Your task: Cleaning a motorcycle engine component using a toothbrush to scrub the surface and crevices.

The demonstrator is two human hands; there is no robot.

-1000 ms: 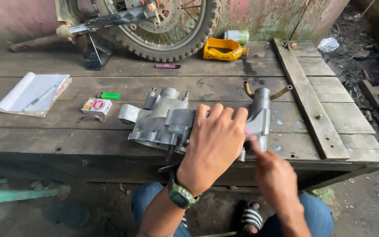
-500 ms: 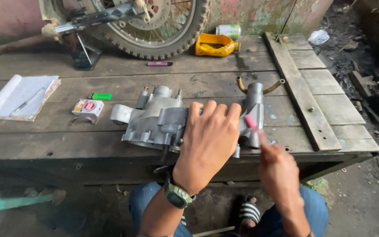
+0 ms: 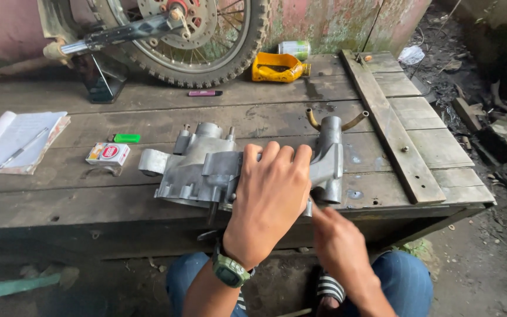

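Grey cast metal fills our grip: our left hand (image 3: 271, 202) lies palm-down over the engine casing (image 3: 206, 170), fingers spread and curled over its top edge, pressing it flat rather than lifting it, which looks to us like a way of keeping the heavy part from sliding on the boards. Our right hand (image 3: 338, 243) comes in low at the near right corner of the casing, fingertips pinched toward its underside just below the tubular end; whether those fingers clench some small thing there we cannot tell, since the hand itself hides the spot. A green watch (image 3: 230, 270) sits on the left wrist

The casing rests near the front edge of the wooden counter (image 3: 60, 199), close to our knees, probably so both hands can reach its near side. Two bent brass-coloured pipes (image 3: 356, 120) stick out of its far right end

Further out on the left lie a small red and white box (image 3: 108, 154), a green lighter (image 3: 127, 138) just behind it, and an open notebook (image 3: 16, 141) with a pen on its page. Toward the back a pink marker (image 3: 205, 93) lies in front of a motorcycle wheel (image 3: 189, 35) held upright on a stand, and a yellow container (image 3: 277, 67) lies on its side beside a tin can (image 3: 294, 48). A loose plank (image 3: 391, 126) runs along the right side of the counter, well apart from the casing
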